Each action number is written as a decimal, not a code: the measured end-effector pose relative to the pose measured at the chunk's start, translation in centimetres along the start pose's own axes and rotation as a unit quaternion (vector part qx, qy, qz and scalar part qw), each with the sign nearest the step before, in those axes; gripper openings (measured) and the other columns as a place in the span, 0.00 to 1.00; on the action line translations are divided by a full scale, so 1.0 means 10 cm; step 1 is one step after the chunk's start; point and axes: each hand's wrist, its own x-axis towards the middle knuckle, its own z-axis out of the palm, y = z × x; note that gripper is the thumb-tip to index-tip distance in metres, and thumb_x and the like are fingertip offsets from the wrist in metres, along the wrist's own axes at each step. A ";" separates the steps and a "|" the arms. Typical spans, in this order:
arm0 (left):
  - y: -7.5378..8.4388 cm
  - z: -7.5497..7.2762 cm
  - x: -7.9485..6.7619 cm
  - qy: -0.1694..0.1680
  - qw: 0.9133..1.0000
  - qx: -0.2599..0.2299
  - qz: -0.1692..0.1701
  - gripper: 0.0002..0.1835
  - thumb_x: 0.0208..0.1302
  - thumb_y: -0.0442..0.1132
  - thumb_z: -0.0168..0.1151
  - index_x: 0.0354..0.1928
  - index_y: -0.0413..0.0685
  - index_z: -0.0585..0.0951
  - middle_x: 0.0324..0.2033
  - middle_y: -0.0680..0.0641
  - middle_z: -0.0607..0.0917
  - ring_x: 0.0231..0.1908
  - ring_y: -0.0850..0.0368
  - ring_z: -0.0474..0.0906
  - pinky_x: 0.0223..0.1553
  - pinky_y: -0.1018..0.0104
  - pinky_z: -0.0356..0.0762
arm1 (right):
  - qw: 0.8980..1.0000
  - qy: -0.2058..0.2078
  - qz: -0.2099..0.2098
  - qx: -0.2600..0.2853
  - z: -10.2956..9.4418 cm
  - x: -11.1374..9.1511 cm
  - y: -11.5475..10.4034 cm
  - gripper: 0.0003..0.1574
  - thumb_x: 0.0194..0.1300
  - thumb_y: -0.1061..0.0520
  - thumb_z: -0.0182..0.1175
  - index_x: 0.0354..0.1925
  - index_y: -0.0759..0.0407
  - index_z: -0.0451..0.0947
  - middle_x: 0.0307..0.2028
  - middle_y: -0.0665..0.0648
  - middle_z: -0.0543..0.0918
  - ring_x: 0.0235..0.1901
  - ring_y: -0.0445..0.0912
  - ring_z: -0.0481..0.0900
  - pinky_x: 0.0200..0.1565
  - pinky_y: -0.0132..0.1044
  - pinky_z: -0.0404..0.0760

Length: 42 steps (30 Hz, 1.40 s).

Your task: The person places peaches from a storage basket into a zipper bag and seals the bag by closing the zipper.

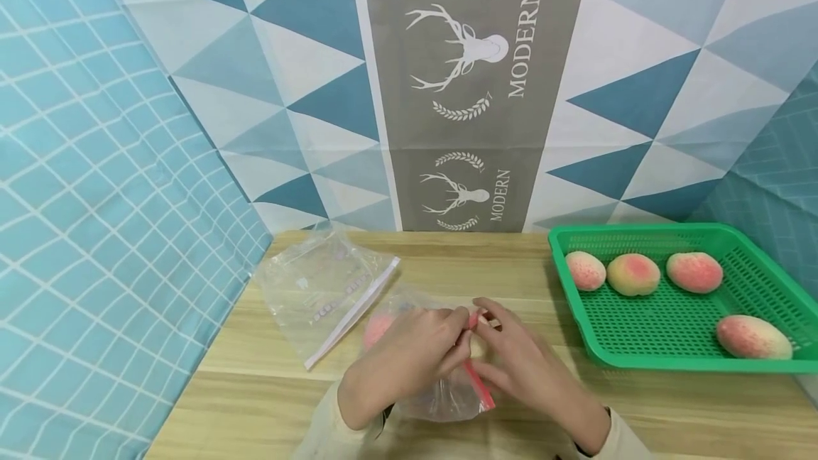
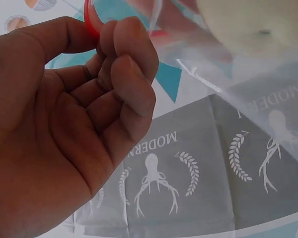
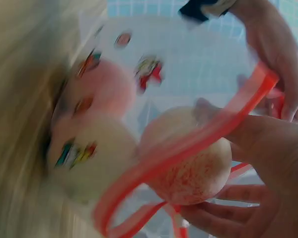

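My left hand (image 1: 418,346) pinches the red zip edge (image 2: 92,20) of a clear zip bag (image 1: 441,400) between thumb and fingers. At the bag's mouth my right hand (image 1: 520,360) holds a pink-speckled peach (image 3: 193,171), thumb on one side and fingers curled on the other. The red strip (image 3: 181,146) crosses in front of that peach. Inside the bag, lying against the printed plastic, are a pink peach (image 3: 107,89) and a paler one (image 3: 92,163). In the head view my hands cover much of the bag.
A green plastic basket (image 1: 652,359) with several peaches (image 1: 694,272) stands on the right of the wooden table (image 1: 236,403). Behind my left hand lies another clear zip bag (image 1: 319,289), flat, with a white edge. Patterned cloth walls (image 1: 460,126) rise behind and at the sides.
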 end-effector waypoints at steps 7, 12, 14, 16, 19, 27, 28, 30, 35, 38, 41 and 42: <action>-0.03 0.01 0.01 -0.013 0.999 0.032 -0.018 0.02 0.67 0.35 0.54 0.40 0.47 0.74 0.15 0.60 0.60 0.15 0.68 0.53 0.15 0.77 0.51 | 0.993 -0.043 0.060 -0.087 0.05 0.06 0.06 0.37 0.66 0.29 0.55 0.62 0.49 0.76 0.60 0.60 0.76 0.55 0.60 0.73 0.52 0.59 0.75; -0.11 -0.05 -0.05 -0.027 0.999 -0.003 -0.042 0.09 0.67 0.34 0.55 0.27 0.48 0.71 0.15 0.59 0.59 0.16 0.69 0.51 0.17 0.78 0.50 | 0.991 -0.119 0.063 -0.015 0.00 0.02 0.11 0.44 0.59 0.29 0.62 0.66 0.48 0.71 0.57 0.51 0.76 0.52 0.48 0.74 0.48 0.48 0.78; -0.14 -0.08 -0.08 -0.016 0.999 -0.001 -0.046 0.15 0.65 0.33 0.56 0.22 0.50 0.66 0.15 0.59 0.57 0.16 0.69 0.49 0.17 0.78 0.48 | 0.989 -0.126 0.069 0.021 -0.04 0.02 0.13 0.44 0.56 0.27 0.64 0.65 0.45 0.72 0.51 0.45 0.76 0.47 0.41 0.73 0.42 0.39 0.77; -0.16 -0.09 -0.10 -0.007 0.999 0.016 -0.049 0.17 0.63 0.34 0.56 0.20 0.51 0.63 0.14 0.59 0.55 0.17 0.69 0.46 0.17 0.78 0.45 | 0.991 -0.108 0.069 0.036 -0.04 0.02 0.13 0.40 0.56 0.26 0.62 0.60 0.43 0.74 0.44 0.41 0.76 0.42 0.38 0.73 0.38 0.35 0.76; -0.15 -0.07 -0.11 0.003 0.999 0.026 -0.036 0.17 0.63 0.34 0.56 0.20 0.51 0.62 0.15 0.59 0.55 0.17 0.70 0.45 0.17 0.78 0.44 | 0.996 -0.059 0.058 0.026 -0.02 0.04 0.14 0.29 0.60 0.28 0.60 0.50 0.43 0.77 0.34 0.40 0.75 0.34 0.36 0.72 0.32 0.32 0.73; -0.14 -0.06 -0.08 -0.001 0.999 0.019 -0.036 0.16 0.63 0.34 0.55 0.21 0.52 0.62 0.15 0.60 0.55 0.17 0.69 0.46 0.18 0.78 0.44 | 0.994 -0.092 0.053 0.039 -0.03 -0.01 0.21 0.33 0.59 0.35 0.67 0.60 0.41 0.74 0.48 0.40 0.77 0.48 0.37 0.75 0.45 0.38 0.79; -0.14 -0.06 -0.08 -0.003 0.999 0.021 -0.039 0.16 0.63 0.34 0.54 0.21 0.52 0.61 0.15 0.60 0.54 0.17 0.69 0.45 0.18 0.78 0.44 | 0.994 -0.094 0.052 0.037 -0.03 -0.02 0.22 0.34 0.59 0.37 0.68 0.61 0.40 0.73 0.50 0.41 0.77 0.49 0.38 0.74 0.47 0.40 0.79; -0.14 -0.07 -0.07 -0.005 0.999 0.019 -0.038 0.16 0.62 0.33 0.54 0.20 0.52 0.62 0.15 0.60 0.54 0.17 0.69 0.46 0.19 0.78 0.44 | 0.996 -0.080 0.043 0.023 -0.02 -0.03 0.24 0.35 0.57 0.41 0.71 0.61 0.42 0.74 0.48 0.43 0.78 0.48 0.39 0.75 0.46 0.40 0.79; -0.13 -0.08 -0.05 -0.011 0.999 0.006 -0.033 0.15 0.61 0.33 0.54 0.21 0.52 0.62 0.15 0.60 0.55 0.17 0.69 0.46 0.19 0.78 0.45 | 0.999 0.002 -0.001 -0.045 0.08 0.01 0.23 0.30 0.58 0.42 0.70 0.55 0.50 0.76 0.30 0.44 0.73 0.29 0.37 0.71 0.29 0.32 0.72; -0.12 -0.09 -0.04 -0.014 0.999 0.010 -0.036 0.15 0.63 0.33 0.54 0.21 0.52 0.63 0.15 0.60 0.55 0.17 0.69 0.47 0.19 0.78 0.46 | 1.000 -0.003 -0.001 -0.028 0.08 0.01 0.23 0.30 0.60 0.48 0.70 0.59 0.49 0.75 0.30 0.43 0.72 0.28 0.36 0.70 0.30 0.31 0.72; -0.12 -0.10 -0.04 -0.018 0.998 0.026 -0.047 0.16 0.65 0.35 0.53 0.21 0.52 0.63 0.14 0.60 0.56 0.17 0.68 0.49 0.18 0.77 0.48 | 0.998 -0.057 0.021 0.019 0.00 -0.02 0.26 0.41 0.57 0.54 0.73 0.67 0.44 0.69 0.39 0.44 0.77 0.38 0.39 0.75 0.40 0.37 0.78; -0.12 -0.09 -0.04 -0.021 0.998 0.029 -0.052 0.16 0.66 0.35 0.53 0.21 0.52 0.63 0.14 0.59 0.56 0.17 0.68 0.49 0.17 0.76 0.49 | 0.996 -0.081 0.027 0.034 -0.02 -0.03 0.28 0.45 0.55 0.55 0.73 0.69 0.44 0.67 0.43 0.45 0.78 0.42 0.41 0.77 0.44 0.41 0.79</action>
